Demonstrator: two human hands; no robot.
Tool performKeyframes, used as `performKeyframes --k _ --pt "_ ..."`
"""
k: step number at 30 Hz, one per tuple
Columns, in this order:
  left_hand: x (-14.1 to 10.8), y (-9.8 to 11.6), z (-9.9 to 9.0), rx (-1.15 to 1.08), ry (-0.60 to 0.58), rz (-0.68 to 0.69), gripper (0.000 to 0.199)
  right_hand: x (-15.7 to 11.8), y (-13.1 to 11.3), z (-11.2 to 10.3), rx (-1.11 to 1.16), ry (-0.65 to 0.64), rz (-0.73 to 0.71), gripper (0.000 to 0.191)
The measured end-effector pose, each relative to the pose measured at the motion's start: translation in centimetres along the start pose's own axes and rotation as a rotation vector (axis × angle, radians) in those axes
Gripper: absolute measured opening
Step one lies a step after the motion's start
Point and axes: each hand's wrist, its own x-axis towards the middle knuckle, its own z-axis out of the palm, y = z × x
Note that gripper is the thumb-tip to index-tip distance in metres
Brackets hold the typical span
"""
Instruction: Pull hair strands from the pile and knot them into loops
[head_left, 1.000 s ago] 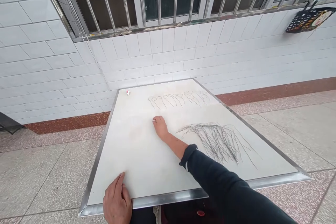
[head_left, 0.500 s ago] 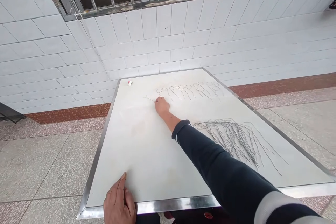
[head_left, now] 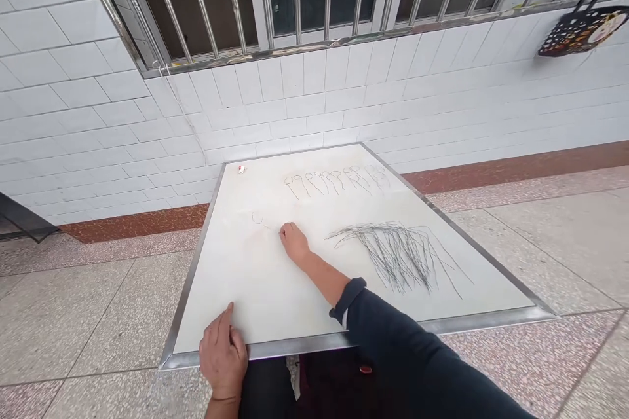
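My right hand [head_left: 295, 243] is over the middle of the white table [head_left: 265, 314], fingers pinched on one end of a thin wire [head_left: 268, 228]. Its far end bends into a small open curve left of the hand. Beyond it lies a row of thin wires with looped ends [head_left: 335, 181], tails pointing toward me. A loose heap of straight dark wires [head_left: 398, 252] spreads to the right of this hand. My left hand [head_left: 222, 353] rests on the table's near left edge, fingers stretched out and holding nothing.
A small red and white object [head_left: 242, 170] sits in the table's far left corner. Metal trim [head_left: 304, 345] borders the tabletop. Behind stands a white tiled wall [head_left: 299, 98] with a barred window [head_left: 314, 0]. A dark patterned bag [head_left: 580, 29] hangs at the right.
My right hand has drawn back toward me from the row of looped wires, pinching the thin wire. My left hand stays on the near edge. The view has shifted, bringing the bag into sight.
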Motion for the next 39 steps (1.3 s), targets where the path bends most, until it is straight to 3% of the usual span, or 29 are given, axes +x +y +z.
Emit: performKeyframes --k 1,7,12,17,25,31,36,39 --pt "0.2 0.5 -0.2 -0.157 -0.014 -0.119 0.036 -2.2 -0.1 -0.1 0.055 -0.022 -0.015 0.012" --pt "0.1 3.6 -1.6 -0.429 -0.034 -0.332 0.049 -15.6 -0.6 -1.7 0.404 -0.178 -0.055 0.016" --pt "-1.4 8.8 -3.0 -0.774 -0.101 -0.461 0.057 -21.3 -2.5 -5.1 0.569 -0.277 -0.109 0.019" --pt "-2.2 13.5 -5.8 -1.032 -0.090 -0.510 0.056 -23.8 -4.8 -7.7 0.668 -0.344 -0.167 0.013" --pt "-3.2 16.2 -8.9 -1.185 0.000 -0.518 0.047 -26.3 -5.3 -8.5 0.645 -0.397 -0.240 0.014" --pt "-4.5 17.6 -9.7 -1.130 -0.149 -0.485 0.049 -25.8 -6.4 -11.0 0.690 -0.235 -0.257 0.023" --pt "-5.7 18.3 -9.7 -1.001 -0.286 -0.390 0.051 -25.8 -7.0 -12.2 0.736 -0.189 -0.303 0.018" --pt "-6.1 18.6 -9.7 -0.966 -0.318 -0.362 0.050 -26.1 -7.0 -12.4 0.756 -0.179 -0.243 0.019"
